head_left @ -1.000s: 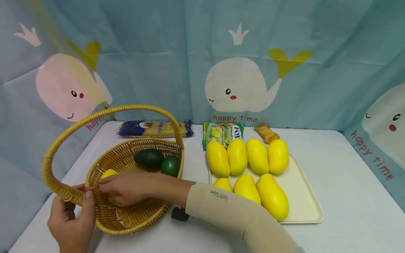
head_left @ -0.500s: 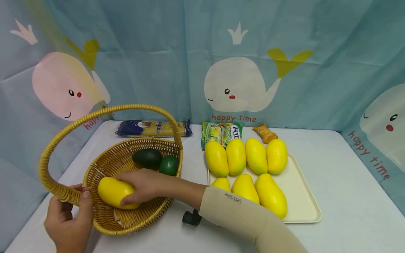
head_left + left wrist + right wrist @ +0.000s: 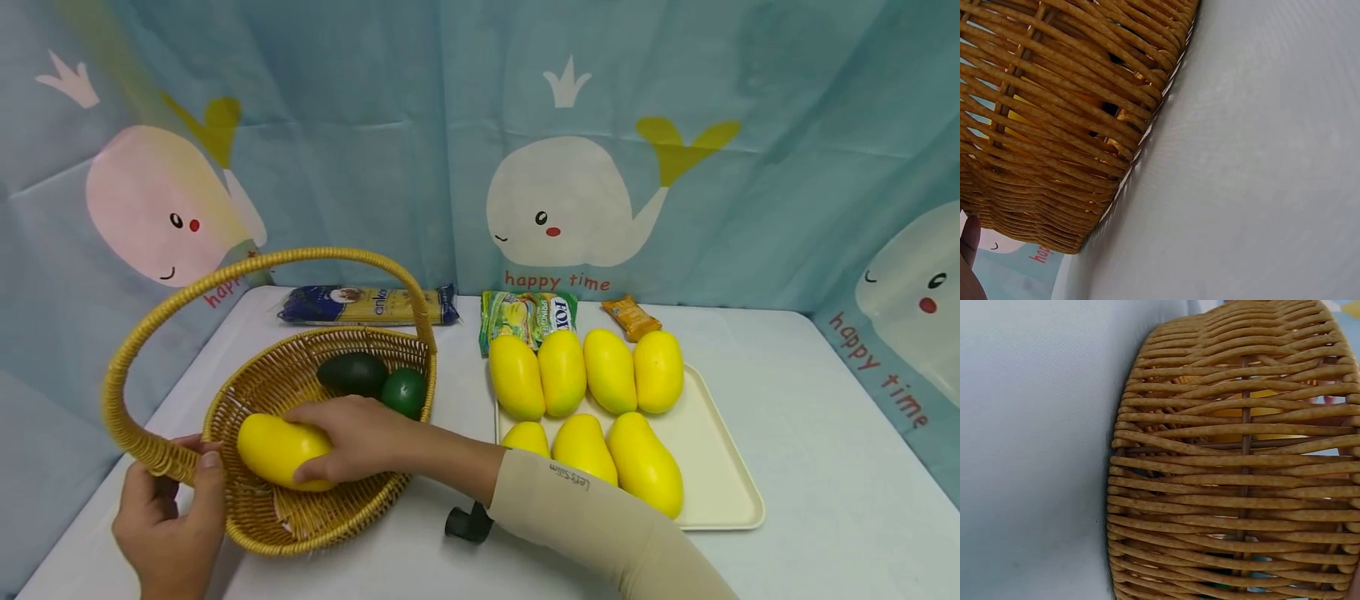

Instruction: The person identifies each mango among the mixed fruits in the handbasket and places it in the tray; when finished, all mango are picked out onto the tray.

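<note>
A wicker basket (image 3: 262, 525) with a tall hoop handle (image 3: 322, 252) stands at the left. My left hand (image 3: 172, 517) grips its left rim at the handle's foot, thumb on the near side. Inside the basket my right hand (image 3: 352, 437) holds a yellow mango (image 3: 277, 450) by its right end, with the thumb below and fingers over the top. Two dark green avocados (image 3: 352, 374) lie at the basket's back right. Both wrist views look at the woven basket side (image 3: 1054, 125), and yellow shows through the gaps of the weave (image 3: 1235, 487).
Several mangoes (image 3: 645, 467) lie in two rows on a cream tray (image 3: 720, 492) at right. Behind are a pasta packet (image 3: 367, 306), a green candy bag (image 3: 525, 317) and an orange wrapper (image 3: 632, 317). A black device (image 3: 468, 523) shows under the right forearm.
My right hand has shifted right, from covering the mango to holding its right end; the mango has moved slightly right and is more visible. My left hand keeps its hold on the basket.
</note>
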`<state>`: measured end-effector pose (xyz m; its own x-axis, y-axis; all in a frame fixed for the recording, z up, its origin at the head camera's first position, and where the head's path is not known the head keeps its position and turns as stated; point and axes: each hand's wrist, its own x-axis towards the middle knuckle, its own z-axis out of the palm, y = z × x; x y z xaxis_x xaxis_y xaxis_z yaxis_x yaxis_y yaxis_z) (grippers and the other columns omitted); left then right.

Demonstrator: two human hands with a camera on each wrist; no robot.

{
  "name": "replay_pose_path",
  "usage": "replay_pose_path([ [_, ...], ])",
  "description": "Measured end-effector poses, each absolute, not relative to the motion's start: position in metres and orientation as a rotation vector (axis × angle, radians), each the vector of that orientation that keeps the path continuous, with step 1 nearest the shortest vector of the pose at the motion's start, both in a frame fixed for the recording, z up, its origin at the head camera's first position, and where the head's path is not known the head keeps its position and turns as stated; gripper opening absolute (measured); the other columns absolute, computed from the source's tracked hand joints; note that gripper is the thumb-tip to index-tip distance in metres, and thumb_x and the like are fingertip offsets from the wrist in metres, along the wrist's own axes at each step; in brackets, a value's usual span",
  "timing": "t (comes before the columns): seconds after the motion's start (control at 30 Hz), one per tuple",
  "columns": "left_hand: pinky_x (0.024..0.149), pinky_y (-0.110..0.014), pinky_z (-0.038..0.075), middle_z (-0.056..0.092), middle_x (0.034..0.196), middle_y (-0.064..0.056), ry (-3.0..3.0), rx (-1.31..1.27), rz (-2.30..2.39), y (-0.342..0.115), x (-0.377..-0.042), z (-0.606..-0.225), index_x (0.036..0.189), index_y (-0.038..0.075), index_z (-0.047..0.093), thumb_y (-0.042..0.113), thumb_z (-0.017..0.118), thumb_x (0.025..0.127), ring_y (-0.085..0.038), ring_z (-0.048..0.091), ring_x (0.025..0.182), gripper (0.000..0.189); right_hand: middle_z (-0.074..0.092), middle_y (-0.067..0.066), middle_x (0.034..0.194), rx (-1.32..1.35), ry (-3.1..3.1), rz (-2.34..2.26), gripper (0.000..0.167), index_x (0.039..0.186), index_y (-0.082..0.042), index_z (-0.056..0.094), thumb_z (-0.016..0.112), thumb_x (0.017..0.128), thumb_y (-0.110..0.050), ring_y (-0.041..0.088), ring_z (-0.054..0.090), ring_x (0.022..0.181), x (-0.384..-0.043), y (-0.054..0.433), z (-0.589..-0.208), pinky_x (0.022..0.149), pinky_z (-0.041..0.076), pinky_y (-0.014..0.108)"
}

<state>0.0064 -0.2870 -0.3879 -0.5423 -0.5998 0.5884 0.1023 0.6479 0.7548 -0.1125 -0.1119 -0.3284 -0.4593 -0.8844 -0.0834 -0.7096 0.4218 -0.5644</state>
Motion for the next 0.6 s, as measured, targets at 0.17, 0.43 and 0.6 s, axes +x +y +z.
replay_pose_path([
  [0.17,0.080,-0.010,0.044,0.060,0.103,0.019,-1.943,0.375,-0.960,-0.287,0.005,-0.388,0.120,-0.004,0.064,-0.004,0.064,0.090,0.000,0.060,0.088,0.029,0.055,-0.015,0.137,-1.406,2.325,-0.664,0.066,0.150,-0.021,0.048,0.072,0.091,-0.041,-0.005,0.048,0.103,-0.111,-0.106,-0.326,0.081,0.037,0.009],
  [0.43,0.080,-0.010,0.044,0.060,0.103,0.019,-1.931,0.368,-0.964,-0.286,0.005,-0.388,0.118,-0.006,0.064,-0.005,0.064,0.090,0.001,0.060,0.088,0.029,0.053,-0.012,0.137,-1.426,2.341,-0.712,0.066,0.152,-0.021,0.045,0.070,0.093,-0.039,-0.002,0.044,0.105,-0.107,-0.090,-0.321,0.078,0.037,0.009],
  [0.6,0.080,-0.010,0.044,0.061,0.103,0.018,-1.924,0.361,-0.966,-0.285,0.005,-0.388,0.117,-0.007,0.064,-0.005,0.064,0.089,0.001,0.061,0.088,0.028,0.050,-0.011,0.135,-1.395,2.336,-0.774,0.067,0.153,-0.024,0.043,0.071,0.093,-0.037,-0.001,0.042,0.102,-0.102,-0.080,-0.321,0.076,0.039,0.010],
])
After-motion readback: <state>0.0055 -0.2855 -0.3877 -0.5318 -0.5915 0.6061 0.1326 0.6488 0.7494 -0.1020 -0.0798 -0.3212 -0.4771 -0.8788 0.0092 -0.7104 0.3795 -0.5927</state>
